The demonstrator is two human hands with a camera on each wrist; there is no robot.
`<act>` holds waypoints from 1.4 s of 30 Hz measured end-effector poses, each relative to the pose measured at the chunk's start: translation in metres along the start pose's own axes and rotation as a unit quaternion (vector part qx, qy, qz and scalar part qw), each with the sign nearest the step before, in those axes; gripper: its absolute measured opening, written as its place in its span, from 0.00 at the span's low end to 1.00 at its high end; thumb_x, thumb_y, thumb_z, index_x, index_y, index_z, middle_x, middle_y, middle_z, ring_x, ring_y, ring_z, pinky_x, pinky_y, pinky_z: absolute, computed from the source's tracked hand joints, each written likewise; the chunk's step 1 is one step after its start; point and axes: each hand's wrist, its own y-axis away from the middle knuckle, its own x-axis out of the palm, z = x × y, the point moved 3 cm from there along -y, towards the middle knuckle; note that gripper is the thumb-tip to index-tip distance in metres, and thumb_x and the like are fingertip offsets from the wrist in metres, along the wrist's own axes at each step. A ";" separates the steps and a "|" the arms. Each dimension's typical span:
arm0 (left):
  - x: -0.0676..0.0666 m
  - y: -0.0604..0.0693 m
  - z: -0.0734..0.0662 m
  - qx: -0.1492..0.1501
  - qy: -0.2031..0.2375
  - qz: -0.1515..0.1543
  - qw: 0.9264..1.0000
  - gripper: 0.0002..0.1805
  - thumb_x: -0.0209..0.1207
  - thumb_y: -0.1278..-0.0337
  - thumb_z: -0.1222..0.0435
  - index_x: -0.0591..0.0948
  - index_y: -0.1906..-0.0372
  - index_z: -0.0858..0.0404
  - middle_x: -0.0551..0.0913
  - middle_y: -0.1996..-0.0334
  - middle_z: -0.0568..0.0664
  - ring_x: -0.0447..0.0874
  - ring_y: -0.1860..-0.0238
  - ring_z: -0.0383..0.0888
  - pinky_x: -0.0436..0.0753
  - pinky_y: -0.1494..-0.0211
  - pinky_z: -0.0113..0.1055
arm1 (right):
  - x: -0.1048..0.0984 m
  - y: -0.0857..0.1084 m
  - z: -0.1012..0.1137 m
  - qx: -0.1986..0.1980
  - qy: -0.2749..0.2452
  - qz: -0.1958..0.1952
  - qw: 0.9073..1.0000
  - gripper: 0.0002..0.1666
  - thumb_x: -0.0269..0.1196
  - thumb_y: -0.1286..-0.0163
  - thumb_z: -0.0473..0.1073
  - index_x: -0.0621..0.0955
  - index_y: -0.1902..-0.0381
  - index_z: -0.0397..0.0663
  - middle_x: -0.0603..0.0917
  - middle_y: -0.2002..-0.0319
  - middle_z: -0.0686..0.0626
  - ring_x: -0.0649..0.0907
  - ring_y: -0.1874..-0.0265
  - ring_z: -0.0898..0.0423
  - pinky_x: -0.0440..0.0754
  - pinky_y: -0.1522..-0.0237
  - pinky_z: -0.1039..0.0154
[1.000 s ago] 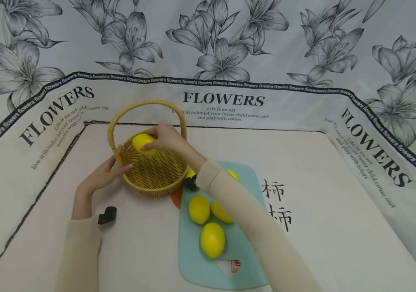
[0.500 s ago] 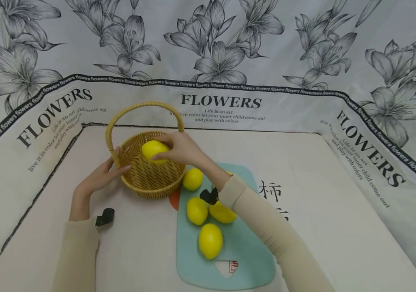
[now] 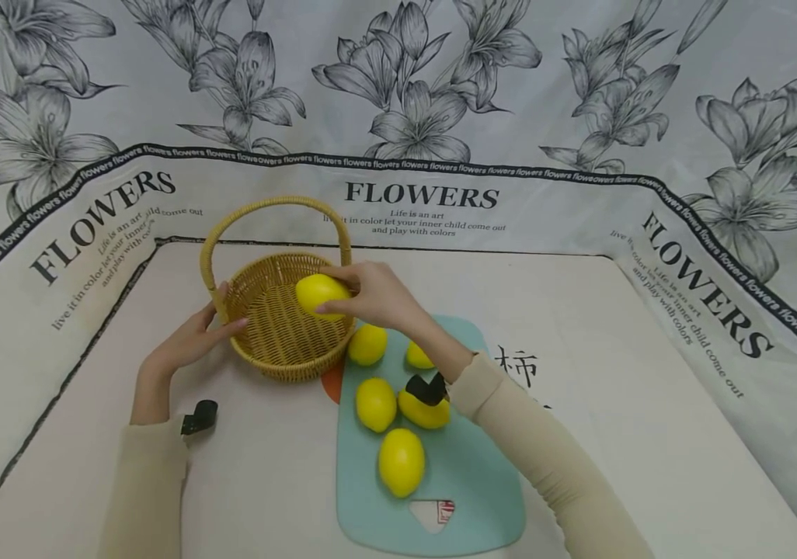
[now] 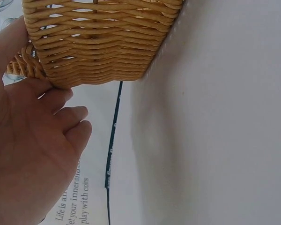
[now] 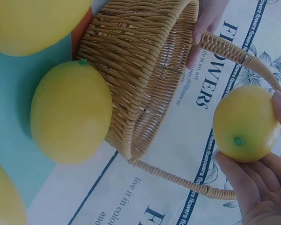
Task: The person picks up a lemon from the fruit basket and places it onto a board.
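A yellow lemon is pinched between the thumb and fingers of my right hand, above the right side of the wicker basket's opening. Its green stem tip shows in the right wrist view. My left hand grips the left side of the wicker basket near the foot of its handle, thumb over the rim and fingers outside. The left wrist view shows these fingers against the woven wall. Woven bottom shows inside the basket. Right of it, several lemons lie on a light blue cutting board.
The basket's tall arched handle stands upright. A black wrist camera partly covers one lemon on the board. Black characters are printed on the white tablecloth, and a flower-printed cloth rises behind.
My right hand has moved right and nearer to me with the lemon, from the basket's far left to its right side. The left hand keeps its grip.
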 end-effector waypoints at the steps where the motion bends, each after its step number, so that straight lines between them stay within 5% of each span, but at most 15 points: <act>1: 0.000 0.000 0.000 0.001 0.000 0.000 1.000 0.48 0.51 0.32 0.46 0.32 0.24 0.52 0.34 0.24 0.60 0.32 0.27 0.66 0.41 0.32 0.69 | -0.001 0.002 0.000 0.000 -0.003 -0.003 1.000 0.37 0.71 0.41 0.53 0.75 0.35 0.52 0.82 0.44 0.50 0.81 0.57 0.60 0.79 0.59 0.69; 21: 0.000 0.001 -0.001 -0.011 0.007 0.006 1.000 0.49 0.52 0.33 0.46 0.32 0.24 0.51 0.33 0.25 0.65 0.30 0.27 0.68 0.41 0.33 0.70 | -0.016 0.045 -0.007 -0.028 -0.031 -0.037 0.998 0.37 0.72 0.42 0.50 0.75 0.36 0.45 0.79 0.41 0.47 0.81 0.46 0.57 0.78 0.47 0.68; 42: 0.000 -0.003 0.004 0.000 0.002 0.006 1.000 0.48 0.52 0.31 0.48 0.32 0.24 0.54 0.30 0.24 0.55 0.28 0.27 0.64 0.40 0.33 0.69 | -0.017 0.105 -0.025 -0.018 -0.061 -0.062 0.996 0.37 0.72 0.42 0.44 0.74 0.36 0.40 0.79 0.41 0.44 0.81 0.45 0.52 0.78 0.47 0.66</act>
